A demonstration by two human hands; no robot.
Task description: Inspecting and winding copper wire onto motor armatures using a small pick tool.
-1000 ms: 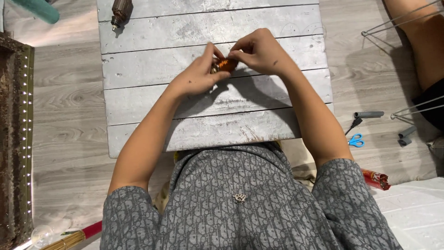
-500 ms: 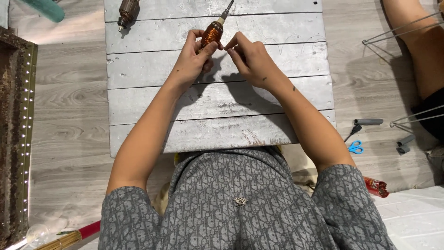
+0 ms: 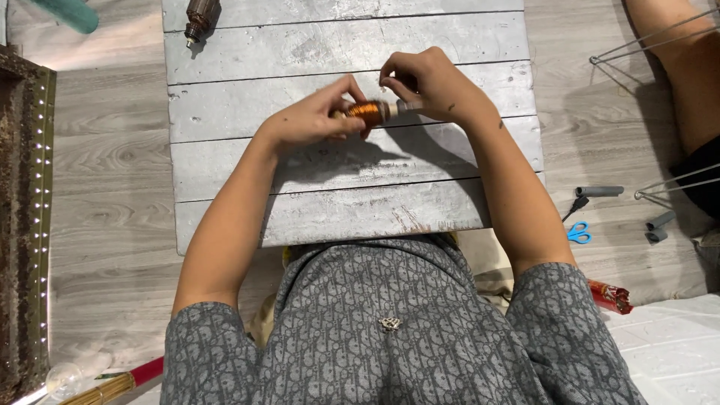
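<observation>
Just above the middle of the frame, the left hand (image 3: 311, 120) is clamped around a copper-wound motor rotor (image 3: 367, 112), while the right hand (image 3: 427, 86) pinches the shaft end with fingertips together. Both are over a grey plank board (image 3: 337, 195) on a wood-look floor (image 3: 105, 195); a second rotor (image 3: 201, 16) lies at the board's top left, and blue scissors (image 3: 578, 232) lie on the floor at right.

Both hands (image 3: 375, 112) have turned the copper-wound rotor (image 3: 367, 112) from upright to sideways.
</observation>
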